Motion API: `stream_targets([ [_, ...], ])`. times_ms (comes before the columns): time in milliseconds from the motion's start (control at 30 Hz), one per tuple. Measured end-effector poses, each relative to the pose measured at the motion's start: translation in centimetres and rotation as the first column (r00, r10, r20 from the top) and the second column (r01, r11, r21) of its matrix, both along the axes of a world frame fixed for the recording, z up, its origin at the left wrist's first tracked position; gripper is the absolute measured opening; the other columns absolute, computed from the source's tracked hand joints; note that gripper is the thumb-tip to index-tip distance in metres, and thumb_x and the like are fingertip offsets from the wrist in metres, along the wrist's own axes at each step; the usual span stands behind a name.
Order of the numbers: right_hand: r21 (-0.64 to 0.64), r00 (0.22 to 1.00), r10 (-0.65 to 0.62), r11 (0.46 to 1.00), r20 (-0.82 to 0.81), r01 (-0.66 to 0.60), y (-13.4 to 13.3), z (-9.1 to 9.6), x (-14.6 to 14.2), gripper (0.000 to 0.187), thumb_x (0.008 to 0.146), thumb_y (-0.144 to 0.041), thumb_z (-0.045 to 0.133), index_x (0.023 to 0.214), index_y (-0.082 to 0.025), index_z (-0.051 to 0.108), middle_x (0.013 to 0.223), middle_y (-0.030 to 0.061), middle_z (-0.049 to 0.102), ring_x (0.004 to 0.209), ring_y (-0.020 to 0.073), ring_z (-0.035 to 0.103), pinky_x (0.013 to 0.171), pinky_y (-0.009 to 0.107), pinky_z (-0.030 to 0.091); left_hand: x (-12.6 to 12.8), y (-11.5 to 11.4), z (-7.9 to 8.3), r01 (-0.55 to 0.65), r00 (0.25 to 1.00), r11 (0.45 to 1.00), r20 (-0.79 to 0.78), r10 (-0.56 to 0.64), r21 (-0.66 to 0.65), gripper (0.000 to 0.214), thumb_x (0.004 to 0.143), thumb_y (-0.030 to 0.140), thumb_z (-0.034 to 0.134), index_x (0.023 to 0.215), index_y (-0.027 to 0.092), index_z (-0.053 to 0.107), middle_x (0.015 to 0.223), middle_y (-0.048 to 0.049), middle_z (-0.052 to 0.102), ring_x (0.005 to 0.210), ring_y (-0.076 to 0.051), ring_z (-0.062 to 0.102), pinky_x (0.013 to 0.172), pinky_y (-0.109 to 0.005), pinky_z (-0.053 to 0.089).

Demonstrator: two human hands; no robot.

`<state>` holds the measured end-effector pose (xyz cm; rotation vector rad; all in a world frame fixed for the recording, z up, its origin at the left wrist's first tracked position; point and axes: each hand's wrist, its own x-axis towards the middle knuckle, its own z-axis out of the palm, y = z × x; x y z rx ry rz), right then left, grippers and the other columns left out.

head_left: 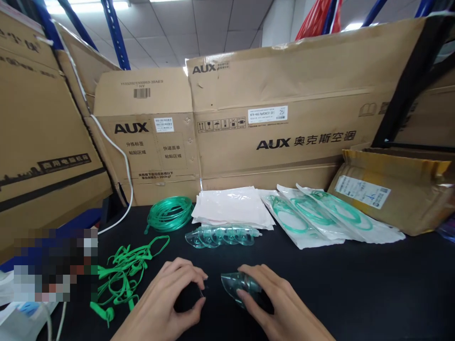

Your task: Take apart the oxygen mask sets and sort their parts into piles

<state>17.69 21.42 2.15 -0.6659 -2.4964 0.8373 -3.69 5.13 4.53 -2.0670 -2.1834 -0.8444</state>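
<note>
In the head view my right hand point(270, 298) grips a clear green-tinted oxygen mask point(232, 284) by its right side, thumb in front and fingers over the top. The mask's pointed end faces left. My left hand point(177, 293) is beside it, apart from the mask, with fingers curled toward the thumb. Something thin and small shows between those fingertips, too small to name. Just beyond the hands, several similar clear masks point(220, 236) lie nested in a row. Left of my left hand lies a tangle of green elastic straps point(124, 270).
Behind the masks are a stack of white bags point(232, 206) and a coil of green tubing point(169, 213). Bagged green tubing point(302, 213) lies to the right, near an open carton point(398, 189). Cardboard panels point(227, 132) wall the black table. A power strip point(28, 310) sits at left.
</note>
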Motion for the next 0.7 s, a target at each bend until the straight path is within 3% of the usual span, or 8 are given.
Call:
stream_targets([
  [133,0.059,0.994,0.061,0.997,-0.089,-0.056,0.1,-0.4,0.4,0.039,0.096,-0.040,0.064,0.134,-0.031,0.065,0.122,0.0060,0.074,0.115,0.0289,0.069,0.099,0.037,0.057,-1.2,-1.6,0.3,-0.070,0.996,0.992,-0.065,0.063,-0.110,0.014,0.085,0.014,0.059,0.093,0.025,0.062,0.113,-0.0033,0.071,0.107,-0.024,0.064,0.101,-0.043,0.048],
  [267,0.093,0.994,0.080,0.993,-0.079,-0.073,0.3,-0.4,0.2,0.038,0.098,-0.041,0.061,0.134,-0.029,0.065,0.120,0.0058,0.074,0.115,0.0275,0.069,0.101,0.038,0.056,-3.0,-2.5,0.0,-0.080,0.992,0.989,-0.102,0.068,-0.120,0.037,0.087,0.018,0.063,0.122,0.030,0.061,0.122,-0.0037,0.068,0.115,-0.026,0.060,0.105,-0.045,0.046],
  [333,0.108,0.995,0.067,0.992,-0.068,-0.060,0.3,-0.5,0.3,0.038,0.098,-0.043,0.060,0.133,-0.030,0.065,0.122,0.0057,0.074,0.116,0.0279,0.069,0.103,0.038,0.055,-3.6,-2.7,-0.2,-0.093,0.989,0.987,-0.125,0.076,-0.133,0.041,0.089,0.020,0.063,0.128,0.033,0.061,0.125,-0.0026,0.067,0.118,-0.026,0.059,0.107,-0.046,0.045],
  [567,0.095,0.999,0.031,0.995,-0.045,-0.027,0.0,-1.0,0.5,0.039,0.097,-0.047,0.060,0.134,-0.034,0.065,0.125,0.0048,0.073,0.121,0.0296,0.067,0.102,0.042,0.056,-4.6,-3.9,-0.5,-0.077,0.981,0.991,-0.187,0.056,-0.110,0.032,0.090,0.022,0.064,0.120,0.032,0.067,0.121,-0.0021,0.068,0.114,-0.024,0.063,0.104,-0.040,0.050],
  [700,0.030,0.995,0.057,0.998,-0.083,-0.054,1.0,0.3,0.9,0.035,0.096,-0.043,0.062,0.130,-0.034,0.065,0.121,0.0032,0.074,0.112,0.0260,0.070,0.097,0.038,0.057,-4.8,-4.2,-0.7,-0.088,0.974,0.991,-0.218,0.064,-0.098,0.032,0.093,0.030,0.064,0.125,0.034,0.062,0.129,-0.0015,0.065,0.117,-0.025,0.063,0.108,-0.043,0.048],
])
